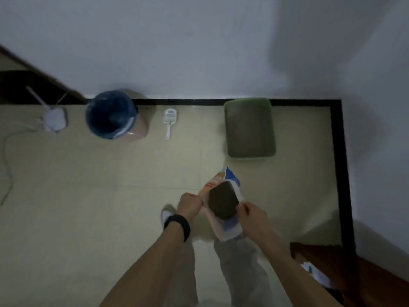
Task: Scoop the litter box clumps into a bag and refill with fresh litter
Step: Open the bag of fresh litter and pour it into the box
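Litter bag (213, 181) upright, mouth opening upward

Along the wall, bin (110, 115) left, scoop (169, 121) between, litter box (250, 127) right.

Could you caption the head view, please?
Left hand and right hand hold the litter bag open before the litter box.

You can read no text anywhere here. The orange, blue and white plastic litter bag (218, 180), below the centre of the frame, carries a small red label patch (210, 184) on its orange side, but its print is too blurred to make out.
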`<state>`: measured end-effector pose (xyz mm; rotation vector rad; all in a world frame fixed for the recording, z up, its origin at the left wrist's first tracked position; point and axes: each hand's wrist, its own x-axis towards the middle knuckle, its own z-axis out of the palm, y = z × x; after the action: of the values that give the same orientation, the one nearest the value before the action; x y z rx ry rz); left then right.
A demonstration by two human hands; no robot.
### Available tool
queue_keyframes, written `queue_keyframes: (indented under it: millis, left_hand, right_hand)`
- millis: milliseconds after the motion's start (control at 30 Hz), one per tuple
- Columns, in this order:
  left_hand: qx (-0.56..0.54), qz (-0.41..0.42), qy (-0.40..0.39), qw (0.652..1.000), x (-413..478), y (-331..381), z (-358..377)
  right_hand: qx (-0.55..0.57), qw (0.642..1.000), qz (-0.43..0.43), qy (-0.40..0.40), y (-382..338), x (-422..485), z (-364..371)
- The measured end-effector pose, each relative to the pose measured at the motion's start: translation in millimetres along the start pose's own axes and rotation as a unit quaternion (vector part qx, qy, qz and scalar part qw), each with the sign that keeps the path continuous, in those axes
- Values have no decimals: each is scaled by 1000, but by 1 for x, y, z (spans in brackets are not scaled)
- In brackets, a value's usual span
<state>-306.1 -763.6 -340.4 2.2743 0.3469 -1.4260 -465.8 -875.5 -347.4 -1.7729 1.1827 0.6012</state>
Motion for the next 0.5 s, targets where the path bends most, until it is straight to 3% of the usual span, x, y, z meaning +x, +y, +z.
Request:
queue_keyframes:
  millis: [200, 367, 500]
  left_hand:
    - [-94, 10, 50, 994, -50, -101, -165]
    - [-239, 5, 68, 969, -78, -224, -298]
    - [-294, 22, 125, 948, -99, -318, -402]
  right_hand:
    - [-130, 987, -88, 12, -148, -68, 53]
    - [-234, 956, -179, 4, -281, -138, 156]
    - [-271, 931, -243, -10, -374, -196, 253]
